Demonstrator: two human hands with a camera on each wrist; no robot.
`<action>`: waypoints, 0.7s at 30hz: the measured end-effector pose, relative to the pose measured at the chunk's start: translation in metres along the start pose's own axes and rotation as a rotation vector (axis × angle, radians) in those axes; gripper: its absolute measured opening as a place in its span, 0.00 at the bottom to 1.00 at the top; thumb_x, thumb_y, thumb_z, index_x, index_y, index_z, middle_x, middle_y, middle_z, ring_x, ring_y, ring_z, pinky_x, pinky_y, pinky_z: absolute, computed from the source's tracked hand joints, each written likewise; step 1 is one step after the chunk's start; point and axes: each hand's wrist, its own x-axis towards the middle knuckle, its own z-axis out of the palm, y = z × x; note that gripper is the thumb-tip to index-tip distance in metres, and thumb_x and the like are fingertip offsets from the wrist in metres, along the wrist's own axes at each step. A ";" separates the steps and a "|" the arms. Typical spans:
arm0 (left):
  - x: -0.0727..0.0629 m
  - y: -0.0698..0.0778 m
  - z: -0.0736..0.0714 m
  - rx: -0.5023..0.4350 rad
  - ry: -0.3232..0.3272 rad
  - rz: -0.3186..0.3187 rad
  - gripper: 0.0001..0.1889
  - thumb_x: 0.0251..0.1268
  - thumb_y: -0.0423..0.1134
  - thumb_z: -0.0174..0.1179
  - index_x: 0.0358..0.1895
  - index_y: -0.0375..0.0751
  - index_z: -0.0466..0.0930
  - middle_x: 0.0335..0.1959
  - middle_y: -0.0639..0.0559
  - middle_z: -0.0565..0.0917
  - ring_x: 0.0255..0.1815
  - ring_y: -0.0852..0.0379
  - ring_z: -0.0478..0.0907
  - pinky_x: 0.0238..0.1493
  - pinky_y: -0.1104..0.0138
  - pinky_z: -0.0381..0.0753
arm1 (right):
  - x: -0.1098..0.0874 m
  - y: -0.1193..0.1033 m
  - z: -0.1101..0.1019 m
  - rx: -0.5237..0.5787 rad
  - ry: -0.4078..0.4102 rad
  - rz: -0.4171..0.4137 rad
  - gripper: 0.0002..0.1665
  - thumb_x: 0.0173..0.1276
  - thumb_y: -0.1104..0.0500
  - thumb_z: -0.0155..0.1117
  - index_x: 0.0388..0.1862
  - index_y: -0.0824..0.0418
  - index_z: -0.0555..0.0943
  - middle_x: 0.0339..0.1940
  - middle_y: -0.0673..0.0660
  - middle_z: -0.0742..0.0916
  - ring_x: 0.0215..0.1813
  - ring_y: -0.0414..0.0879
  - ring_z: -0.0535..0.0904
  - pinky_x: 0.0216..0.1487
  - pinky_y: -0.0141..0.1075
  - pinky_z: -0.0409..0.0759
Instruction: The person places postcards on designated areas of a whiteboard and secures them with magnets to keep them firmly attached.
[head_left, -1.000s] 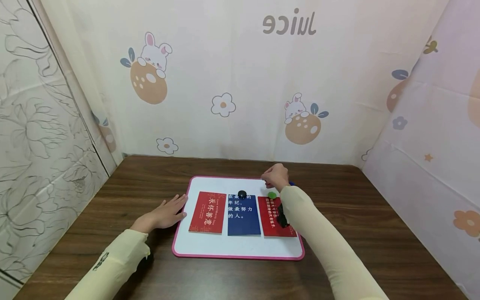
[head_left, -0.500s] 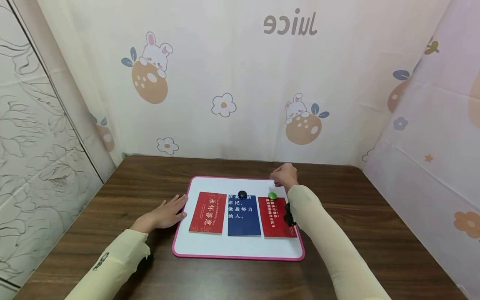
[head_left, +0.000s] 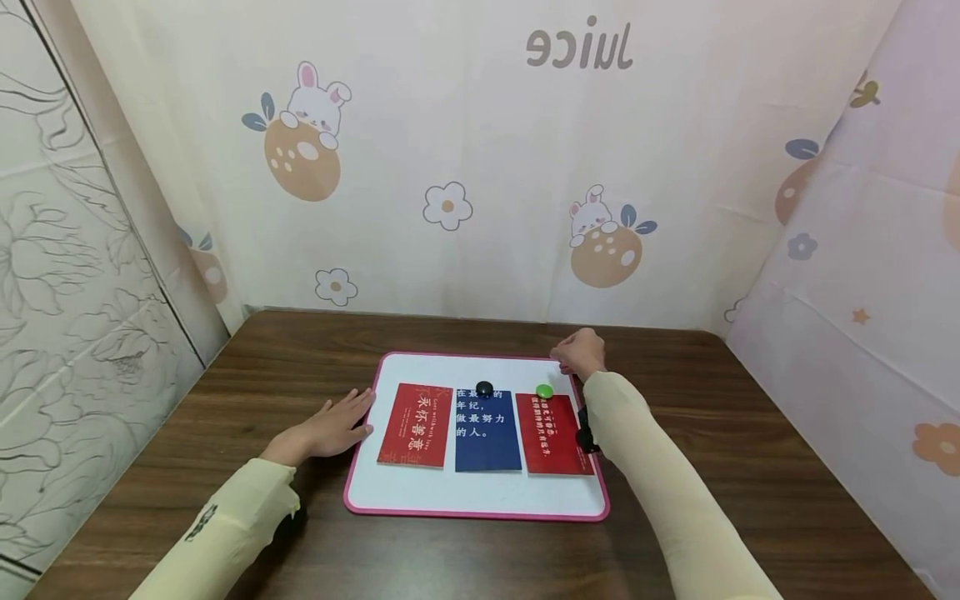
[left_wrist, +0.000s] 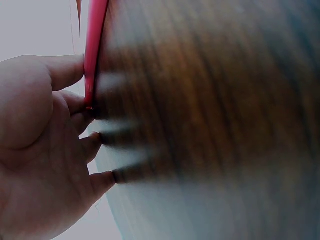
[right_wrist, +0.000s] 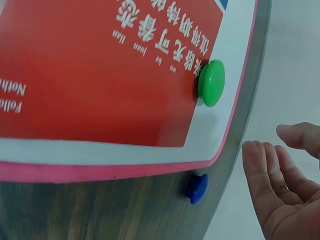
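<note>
A white magnetic board with a pink rim lies on the table. My left hand rests at its left edge, fingers straight; the left wrist view has the thumb against the rim. Above the board's upper right corner hovers my right hand, holding nothing, with thumb and loosely bent fingers apart in the right wrist view. A green magnet sits at the top edge of the right red card. Just outside the rim, on the table, is a blue magnet, hidden in the head view.
Left on the board lies another red card. A blue card is in the middle, with a black magnet on its top edge. Behind the wooden table hangs a printed curtain.
My right hand has moved to the right, away from the green magnet, toward the board's upper right corner. My left hand has stayed in place.
</note>
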 end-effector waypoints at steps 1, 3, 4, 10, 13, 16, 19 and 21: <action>0.001 -0.001 0.000 -0.001 0.000 -0.003 0.35 0.72 0.44 0.50 0.74 0.32 0.48 0.74 0.34 0.51 0.75 0.35 0.41 0.66 0.36 0.37 | 0.000 0.000 -0.001 -0.001 0.004 0.000 0.12 0.63 0.64 0.64 0.42 0.73 0.82 0.37 0.65 0.84 0.38 0.55 0.83 0.42 0.42 0.82; 0.002 -0.002 -0.001 -0.001 0.001 0.000 0.35 0.72 0.44 0.50 0.74 0.32 0.48 0.74 0.34 0.51 0.75 0.35 0.41 0.66 0.36 0.37 | 0.000 0.002 -0.002 -0.003 0.015 0.001 0.12 0.63 0.64 0.64 0.42 0.73 0.82 0.37 0.66 0.85 0.39 0.56 0.83 0.43 0.43 0.82; 0.003 -0.003 -0.001 -0.001 0.001 0.002 0.35 0.72 0.44 0.50 0.74 0.31 0.48 0.74 0.34 0.51 0.74 0.35 0.41 0.66 0.36 0.37 | 0.000 0.002 -0.003 -0.005 0.021 0.002 0.13 0.63 0.64 0.64 0.42 0.73 0.82 0.38 0.66 0.85 0.39 0.56 0.83 0.43 0.43 0.82; 0.005 -0.006 -0.003 -0.002 -0.002 0.011 0.35 0.72 0.44 0.50 0.74 0.31 0.48 0.74 0.34 0.51 0.74 0.35 0.41 0.66 0.36 0.37 | 0.002 0.006 -0.008 -0.038 0.059 0.001 0.13 0.61 0.64 0.64 0.41 0.73 0.83 0.38 0.67 0.86 0.32 0.51 0.84 0.41 0.43 0.83; 0.005 -0.006 -0.004 -0.008 -0.002 0.018 0.35 0.72 0.45 0.50 0.74 0.31 0.49 0.74 0.33 0.51 0.74 0.34 0.41 0.66 0.36 0.37 | 0.003 0.008 -0.009 -0.043 0.071 0.006 0.12 0.60 0.64 0.64 0.40 0.73 0.83 0.36 0.67 0.86 0.29 0.50 0.84 0.40 0.43 0.83; 0.005 -0.007 -0.004 -0.010 -0.003 0.019 0.35 0.72 0.45 0.50 0.74 0.31 0.48 0.74 0.34 0.51 0.74 0.34 0.41 0.66 0.36 0.37 | 0.003 0.010 -0.010 -0.041 0.076 0.011 0.12 0.61 0.64 0.65 0.39 0.73 0.82 0.33 0.65 0.86 0.32 0.53 0.84 0.41 0.45 0.82; 0.006 -0.008 -0.004 -0.008 -0.002 0.019 0.36 0.72 0.45 0.50 0.74 0.31 0.48 0.74 0.33 0.51 0.74 0.34 0.41 0.66 0.36 0.37 | 0.004 0.011 -0.011 -0.039 0.076 0.007 0.11 0.61 0.64 0.65 0.39 0.73 0.82 0.31 0.63 0.86 0.35 0.55 0.84 0.41 0.45 0.82; 0.006 -0.009 -0.004 -0.008 -0.002 0.013 0.36 0.71 0.45 0.51 0.74 0.32 0.48 0.74 0.34 0.51 0.74 0.34 0.41 0.66 0.36 0.37 | 0.005 0.012 -0.012 -0.041 0.078 0.003 0.12 0.61 0.64 0.65 0.39 0.73 0.82 0.31 0.63 0.86 0.36 0.56 0.84 0.41 0.45 0.82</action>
